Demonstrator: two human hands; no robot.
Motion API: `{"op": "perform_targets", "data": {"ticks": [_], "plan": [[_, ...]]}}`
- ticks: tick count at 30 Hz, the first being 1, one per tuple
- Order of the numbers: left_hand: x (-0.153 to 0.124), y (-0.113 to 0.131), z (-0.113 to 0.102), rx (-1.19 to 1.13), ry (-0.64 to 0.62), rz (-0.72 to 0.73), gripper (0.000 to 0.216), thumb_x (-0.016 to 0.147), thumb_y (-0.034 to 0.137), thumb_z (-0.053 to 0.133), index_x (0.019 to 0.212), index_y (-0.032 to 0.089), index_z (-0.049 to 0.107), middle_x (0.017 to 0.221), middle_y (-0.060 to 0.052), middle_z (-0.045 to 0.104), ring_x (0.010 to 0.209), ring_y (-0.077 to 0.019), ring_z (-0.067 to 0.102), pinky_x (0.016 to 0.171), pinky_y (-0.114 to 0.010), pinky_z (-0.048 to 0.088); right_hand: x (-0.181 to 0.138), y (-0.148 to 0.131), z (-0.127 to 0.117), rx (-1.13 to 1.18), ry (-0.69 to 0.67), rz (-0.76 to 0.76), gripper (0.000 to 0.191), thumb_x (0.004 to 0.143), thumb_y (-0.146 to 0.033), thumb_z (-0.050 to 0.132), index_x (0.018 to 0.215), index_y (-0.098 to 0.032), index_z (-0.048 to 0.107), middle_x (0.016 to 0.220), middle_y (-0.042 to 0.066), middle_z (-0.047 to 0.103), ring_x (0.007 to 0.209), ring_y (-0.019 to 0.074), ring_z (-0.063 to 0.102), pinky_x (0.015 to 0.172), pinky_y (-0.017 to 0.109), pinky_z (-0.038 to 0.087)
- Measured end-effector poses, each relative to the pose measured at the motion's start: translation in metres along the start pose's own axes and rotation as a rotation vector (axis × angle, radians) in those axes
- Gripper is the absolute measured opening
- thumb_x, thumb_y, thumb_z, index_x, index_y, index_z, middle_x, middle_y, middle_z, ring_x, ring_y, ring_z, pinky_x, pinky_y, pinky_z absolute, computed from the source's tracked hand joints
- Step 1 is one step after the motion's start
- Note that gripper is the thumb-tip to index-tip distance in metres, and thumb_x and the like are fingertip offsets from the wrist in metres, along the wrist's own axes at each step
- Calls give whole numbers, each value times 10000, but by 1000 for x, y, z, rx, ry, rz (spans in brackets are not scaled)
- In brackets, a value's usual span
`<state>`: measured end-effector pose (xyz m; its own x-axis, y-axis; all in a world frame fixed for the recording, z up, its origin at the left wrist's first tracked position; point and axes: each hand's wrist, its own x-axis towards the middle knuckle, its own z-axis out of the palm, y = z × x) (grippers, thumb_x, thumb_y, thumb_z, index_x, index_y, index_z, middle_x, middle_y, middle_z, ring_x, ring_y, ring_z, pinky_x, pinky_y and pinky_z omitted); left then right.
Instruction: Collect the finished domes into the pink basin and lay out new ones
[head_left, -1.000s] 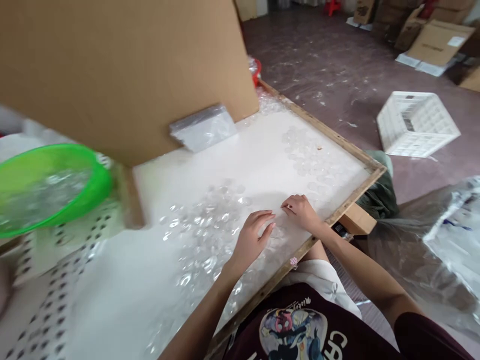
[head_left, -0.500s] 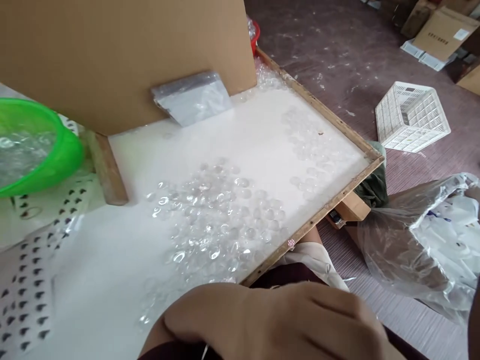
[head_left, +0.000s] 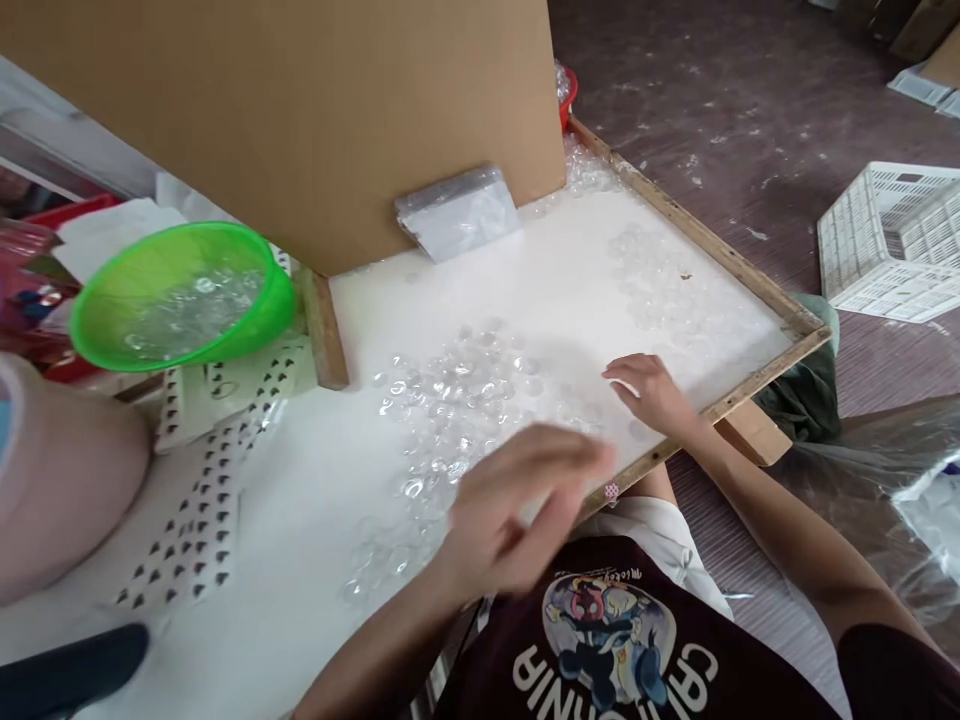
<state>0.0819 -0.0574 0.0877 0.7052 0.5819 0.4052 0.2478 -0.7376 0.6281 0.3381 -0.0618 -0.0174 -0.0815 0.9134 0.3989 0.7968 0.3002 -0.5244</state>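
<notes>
Many small clear, round, domed pieces [head_left: 457, 390] lie in a loose heap on the white tabletop [head_left: 300, 520]. Slightly blurred, my left hand [head_left: 517, 500] is raised above the near right side of this heap. Its fingers reach to the right with the thumb apart, and I see nothing in them. Over the table near the front wooden edge is my right hand [head_left: 649, 390]. Its fingers point left, the thumb stands away from them, and no object shows in its grasp. A fainter spread of clear pieces [head_left: 660, 280] lies beyond it.
A wooden rim [head_left: 705, 215] borders the table. At the left stand a green basin [head_left: 277, 300] of clear pieces, a pink bucket [head_left: 82, 480] and sheets with black heart shapes [head_left: 202, 510]. A cardboard panel [head_left: 360, 120] rises behind a plastic packet [head_left: 465, 215]. A white crate [head_left: 885, 250] sits on the floor.
The view has swung left, bringing the pink bucket and more of the green basin into sight. One hand filled the bottom before; now both hands are seen over the table, apart.
</notes>
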Motion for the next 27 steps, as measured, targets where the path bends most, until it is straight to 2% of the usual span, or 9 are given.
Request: {"op": "perform_targets", "data": {"ticks": [2,4,7,9,14,18,21,24,27], "plan": [[9,-35,12,73,-47,-38,320,966,233,493,1247,260,645,1212,-44,699,1141,-212,638,973,-414,565,13,-11,22,-1,-136,-43,237,933,-97,557,1076,-189,723,1139,104,713,1065,257,630,936,433,445],[10,-72,24,183,-64,-148,326,979,209,440,1230,224,648,1264,-74,671,1196,-233,607,1041,-455,520,22,-17,39,-5,-226,-69,301,927,-60,540,1142,-187,709,1225,105,688,1142,251,604,963,421,430],[4,-118,37,276,-160,-187,364,953,152,428,1254,206,627,1348,-89,619,1269,-257,552,1084,-486,481,29,-21,53,-20,-329,-118,360,939,-44,512,1218,-197,678,1309,96,650,1230,237,560,990,402,414],[2,-137,42,315,-209,-169,367,936,118,427,1230,189,635,1348,-102,615,1265,-268,546,1085,-492,473,29,-20,56,-37,-372,-133,332,942,-52,521,1194,-191,687,1272,99,666,1207,239,570,983,398,420],[7,-146,46,250,-153,-201,347,947,111,391,1151,193,661,1180,-92,685,1116,-248,618,988,-438,522,18,-7,54,22,-289,-10,259,944,-75,531,1124,-163,694,1080,104,713,1032,230,628,946,383,467],[19,-140,51,-10,-63,-336,281,953,206,453,1141,213,661,1096,-61,727,967,-205,688,884,-357,555,14,9,54,217,-163,233,338,895,-84,580,1217,-172,634,968,63,713,835,178,655,817,319,521],[38,-141,58,-210,-22,-407,271,927,250,515,1159,205,648,1074,-65,739,879,-184,709,810,-320,559,17,21,52,326,-67,336,355,859,-112,600,1200,-206,628,974,40,702,725,141,635,719,280,526],[64,-147,67,-307,-69,-428,283,906,194,499,1148,186,644,1063,-78,739,834,-175,709,784,-319,556,22,32,48,360,16,362,339,830,-110,573,1147,-207,644,1005,49,691,716,137,629,684,276,525],[84,-153,76,-174,-161,-389,309,875,113,486,1114,193,664,1090,-81,737,969,-215,690,872,-376,536,23,39,44,351,62,350,340,824,-75,494,1092,-202,659,1002,53,687,739,144,633,697,285,523]]}}
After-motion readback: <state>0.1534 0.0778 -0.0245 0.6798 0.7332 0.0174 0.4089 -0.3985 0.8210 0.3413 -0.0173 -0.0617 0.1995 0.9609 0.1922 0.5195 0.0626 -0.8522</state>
